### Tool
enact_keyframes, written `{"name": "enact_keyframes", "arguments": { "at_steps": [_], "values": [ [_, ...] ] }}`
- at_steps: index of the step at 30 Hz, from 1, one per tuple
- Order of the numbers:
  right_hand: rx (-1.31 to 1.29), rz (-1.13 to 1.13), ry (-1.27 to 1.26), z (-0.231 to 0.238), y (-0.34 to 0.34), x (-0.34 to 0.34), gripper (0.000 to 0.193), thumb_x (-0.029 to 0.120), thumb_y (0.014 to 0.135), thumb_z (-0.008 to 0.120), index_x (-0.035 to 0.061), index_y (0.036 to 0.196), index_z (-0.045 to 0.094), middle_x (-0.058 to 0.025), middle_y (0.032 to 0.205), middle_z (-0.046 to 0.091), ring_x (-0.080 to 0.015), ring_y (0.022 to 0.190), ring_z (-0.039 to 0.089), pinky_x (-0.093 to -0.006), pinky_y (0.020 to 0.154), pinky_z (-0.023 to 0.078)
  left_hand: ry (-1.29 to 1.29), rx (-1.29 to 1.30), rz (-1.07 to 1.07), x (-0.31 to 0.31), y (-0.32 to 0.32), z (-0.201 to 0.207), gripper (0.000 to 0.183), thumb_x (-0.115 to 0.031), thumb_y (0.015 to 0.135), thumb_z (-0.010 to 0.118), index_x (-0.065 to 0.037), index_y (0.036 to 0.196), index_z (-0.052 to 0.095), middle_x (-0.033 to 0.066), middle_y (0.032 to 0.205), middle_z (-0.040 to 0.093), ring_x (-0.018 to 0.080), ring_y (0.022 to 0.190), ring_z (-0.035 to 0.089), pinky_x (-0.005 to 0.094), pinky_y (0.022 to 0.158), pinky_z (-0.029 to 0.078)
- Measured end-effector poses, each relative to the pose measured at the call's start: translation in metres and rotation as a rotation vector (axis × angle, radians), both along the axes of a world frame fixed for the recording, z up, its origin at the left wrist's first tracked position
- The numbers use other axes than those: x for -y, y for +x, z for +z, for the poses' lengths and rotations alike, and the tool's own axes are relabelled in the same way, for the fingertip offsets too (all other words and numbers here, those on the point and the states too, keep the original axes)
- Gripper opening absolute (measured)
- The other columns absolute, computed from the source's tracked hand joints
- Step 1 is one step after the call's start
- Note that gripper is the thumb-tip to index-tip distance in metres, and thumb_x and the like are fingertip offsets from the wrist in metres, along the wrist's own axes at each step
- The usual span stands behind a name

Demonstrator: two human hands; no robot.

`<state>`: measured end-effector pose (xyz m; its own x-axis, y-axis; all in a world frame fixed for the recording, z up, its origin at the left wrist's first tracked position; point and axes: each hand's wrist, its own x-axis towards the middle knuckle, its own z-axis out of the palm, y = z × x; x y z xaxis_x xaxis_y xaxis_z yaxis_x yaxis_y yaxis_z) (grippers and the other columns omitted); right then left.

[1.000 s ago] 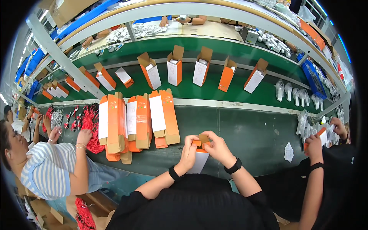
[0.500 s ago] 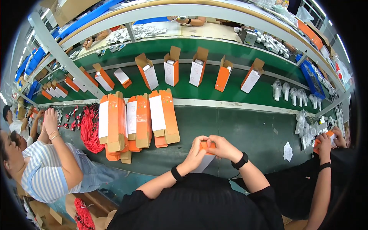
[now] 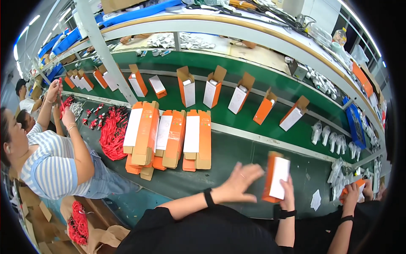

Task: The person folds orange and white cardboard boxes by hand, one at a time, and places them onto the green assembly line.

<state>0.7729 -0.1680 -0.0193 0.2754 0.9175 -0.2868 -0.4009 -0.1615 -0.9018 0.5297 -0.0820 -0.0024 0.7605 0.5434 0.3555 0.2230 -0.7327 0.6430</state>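
On the dark green desk (image 3: 237, 152), the right hand (image 3: 289, 190) is gripping a light, crushable orange-and-white cardboard box (image 3: 277, 177) by its side edges while the left hand (image 3: 240, 183) is resting open.

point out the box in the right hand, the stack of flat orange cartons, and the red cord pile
orange and white box (image 3: 277, 178), head view, on its white front face
flat orange cartons (image 3: 169, 137), head view, on a middle carton's top
red cord pile (image 3: 113, 135), head view, on the heap's middle

We see a long dark-green conveyor belt (image 3: 237, 156) along a factory line. Behind the belt rises a green sloped shelf (image 3: 253, 84), above that a pale wooden upper shelf (image 3: 262, 55) on grey metal posts (image 3: 103, 51). Ceiling strip lights (image 3: 34, 19) glow far left of the belt.
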Motion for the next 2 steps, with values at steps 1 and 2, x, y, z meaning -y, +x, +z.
{"name": "enact_keyframes", "arguments": {
  "at_steps": [1,2],
  "values": [
    [0.037,-0.039,0.029,-0.006,0.025,0.0,0.058,0.012,0.086,0.052,0.0073,0.139,0.028,-0.0186,0.122,0.054,-0.0329,0.105,0.061,-0.0489,0.08,0.055,-0.078,-0.052,0.141,-0.019,-0.014,0.0,0.09,-0.049,0.071,0.072,-0.01,0.141,0.031,0.0166,0.143,0.032,0.0355,0.135,0.028,0.0603,0.107,0.017],
    [0.041,-0.03,0.038,-0.005,0.024,-0.006,0.058,0.012,0.086,0.052,0.0073,0.139,0.028,-0.0186,0.122,0.054,-0.0329,0.105,0.061,-0.0489,0.08,0.055,-0.099,-0.083,0.293,-0.043,-0.029,-0.02,0.09,-0.047,0.07,0.073,-0.009,0.14,0.031,0.0159,0.143,0.033,0.0364,0.134,0.029,0.0592,0.106,0.019]
  ]
}}
